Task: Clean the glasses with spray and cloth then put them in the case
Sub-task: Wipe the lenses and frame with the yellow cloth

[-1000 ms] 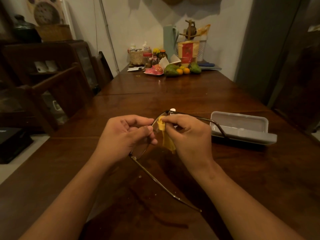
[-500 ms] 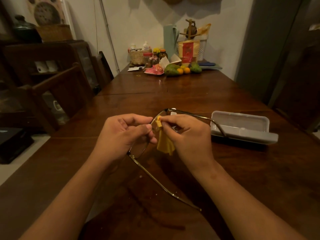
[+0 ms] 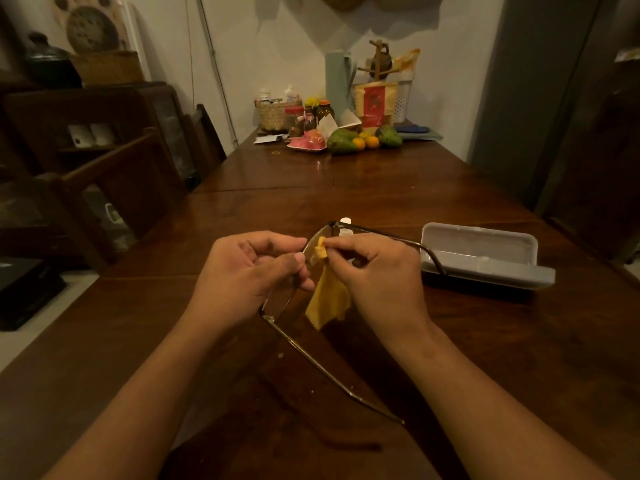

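"Right hand [image 3: 377,271] — what is it doing?"

"It is pinching the yellow cloth [image 3: 329,299] onto the far lens of the glasses [image 3: 277,303], fingers curled tight. Left hand [image 3: 249,271] is gripping the frame at 9 o'clock of the cloth."

"Technique?"

"I am advising light circular rubbing, bracing close to that lens — no twisting of the temples. Case [image 3: 485,251] is lying open at 3 o'clock, near the right hand."

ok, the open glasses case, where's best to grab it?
Likely take the case by its right end, from the right and above: it lies open, long and shallow, broadside to the person, and a temple of the glasses hangs across its left end.
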{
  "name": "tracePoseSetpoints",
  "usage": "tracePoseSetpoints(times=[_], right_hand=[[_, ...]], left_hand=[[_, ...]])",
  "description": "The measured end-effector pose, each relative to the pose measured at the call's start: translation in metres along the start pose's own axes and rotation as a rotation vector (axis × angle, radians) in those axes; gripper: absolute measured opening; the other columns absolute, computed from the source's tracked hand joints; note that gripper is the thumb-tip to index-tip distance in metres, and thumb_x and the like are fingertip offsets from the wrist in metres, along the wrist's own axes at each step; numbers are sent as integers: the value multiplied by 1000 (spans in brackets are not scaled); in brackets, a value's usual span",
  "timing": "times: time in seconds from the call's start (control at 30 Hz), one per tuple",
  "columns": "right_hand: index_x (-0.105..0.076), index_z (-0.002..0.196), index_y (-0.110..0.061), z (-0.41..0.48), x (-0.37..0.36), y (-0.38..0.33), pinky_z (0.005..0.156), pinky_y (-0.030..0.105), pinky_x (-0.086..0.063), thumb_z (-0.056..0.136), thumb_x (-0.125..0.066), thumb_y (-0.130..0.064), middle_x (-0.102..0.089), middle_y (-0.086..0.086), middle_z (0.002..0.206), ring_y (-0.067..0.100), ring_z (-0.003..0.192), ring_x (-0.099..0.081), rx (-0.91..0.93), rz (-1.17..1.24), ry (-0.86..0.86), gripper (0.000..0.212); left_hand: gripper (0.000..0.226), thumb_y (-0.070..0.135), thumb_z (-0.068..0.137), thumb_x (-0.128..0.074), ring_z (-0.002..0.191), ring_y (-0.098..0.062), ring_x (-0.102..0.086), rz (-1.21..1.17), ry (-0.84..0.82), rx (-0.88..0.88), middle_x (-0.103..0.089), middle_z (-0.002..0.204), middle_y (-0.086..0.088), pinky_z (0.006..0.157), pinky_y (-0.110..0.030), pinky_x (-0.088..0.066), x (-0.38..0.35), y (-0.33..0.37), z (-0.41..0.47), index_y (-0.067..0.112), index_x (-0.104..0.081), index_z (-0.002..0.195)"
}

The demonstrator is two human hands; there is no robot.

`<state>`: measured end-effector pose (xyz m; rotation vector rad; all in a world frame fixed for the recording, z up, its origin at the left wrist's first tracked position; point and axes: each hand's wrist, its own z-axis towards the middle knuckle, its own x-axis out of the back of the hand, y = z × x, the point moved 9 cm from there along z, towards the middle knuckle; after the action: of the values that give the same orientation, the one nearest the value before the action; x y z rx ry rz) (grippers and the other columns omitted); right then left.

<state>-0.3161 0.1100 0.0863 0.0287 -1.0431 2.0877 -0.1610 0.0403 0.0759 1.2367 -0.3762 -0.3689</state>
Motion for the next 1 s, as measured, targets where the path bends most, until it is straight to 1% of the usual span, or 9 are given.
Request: tracePoseSetpoints(times=[0.1,0.17,0.27,0.4,0.5,0.57,0.77,0.87,1.0], right_hand=[[-74,108,-18,0,6,4,82,12,-52,85,-74,-13,-73,-8,101,-2,95,-64,-30,-7,60,23],[-74,108,-18,0,6,2,83,14,-52,86,-74,-13,-73,-7,101,-1,96,-63,-20,-19,64,23],[-75,106,-18,-1,-1,-2,80,16,-53,86,-74,-14,-73,-7,101,0,95,-64,5,15,-24,21],[-76,104,-20,-2,-11,-2,76,11,-51,85,-74,-14,-73,-9,97,-1,93,-64,-20,50,-121,19],[-77,101,-24,0,-6,8,76,11,-52,85,-74,-15,-72,-13,95,-3,92,-64,-95,49,-73,18],[-76,103,-22,0,0,10,77,11,-52,85,-74,-14,-73,-10,96,-3,89,-64,-96,25,-13,20],[-75,105,-13,-2,4,-4,83,11,-49,86,-73,-8,-73,-3,100,1,95,-64,47,-17,56,21],[-75,105,-13,-3,-3,-13,83,14,-51,85,-73,-8,-73,-3,101,2,96,-65,121,19,-27,20],[-76,105,-18,-2,-10,-8,82,15,-52,86,-74,-12,-74,-7,100,0,95,-65,58,79,-143,20]], left_hand=[[17,6,86,-69,75,-32,-75,11,-31,16,-76,81,-17,65,-32,-60,-5,-2,0,17,-76,97],[17,6,86,-69,74,-32,-75,3,-29,11,-75,81,-17,64,-30,-60,-5,-1,0,17,-76,97],[17,5,85,-69,72,-31,-75,2,-6,-22,-75,80,-17,64,-26,-58,-2,2,0,15,-76,97],[17,4,83,-69,70,-30,-74,1,22,-32,-75,79,-17,64,-25,-58,3,3,0,13,-76,96],[16,1,84,-68,71,-32,-74,16,1,-10,-75,79,-18,65,-29,-59,0,1,0,10,-76,95],[15,-1,84,-68,70,-33,-74,1,-15,5,-74,78,-20,64,-31,-60,-3,0,0,8,-75,94],[17,-1,85,-67,71,-31,-74,-3,-4,-11,-75,79,-19,65,-30,-60,-5,2,0,11,-76,95],[17,0,85,-67,71,-30,-74,-8,29,-27,-75,79,-18,65,-28,-60,1,3,0,10,-76,95],[17,-1,85,-67,69,-29,-74,-6,35,-8,-75,78,-18,63,-25,-58,6,1,1,10,-77,93]])
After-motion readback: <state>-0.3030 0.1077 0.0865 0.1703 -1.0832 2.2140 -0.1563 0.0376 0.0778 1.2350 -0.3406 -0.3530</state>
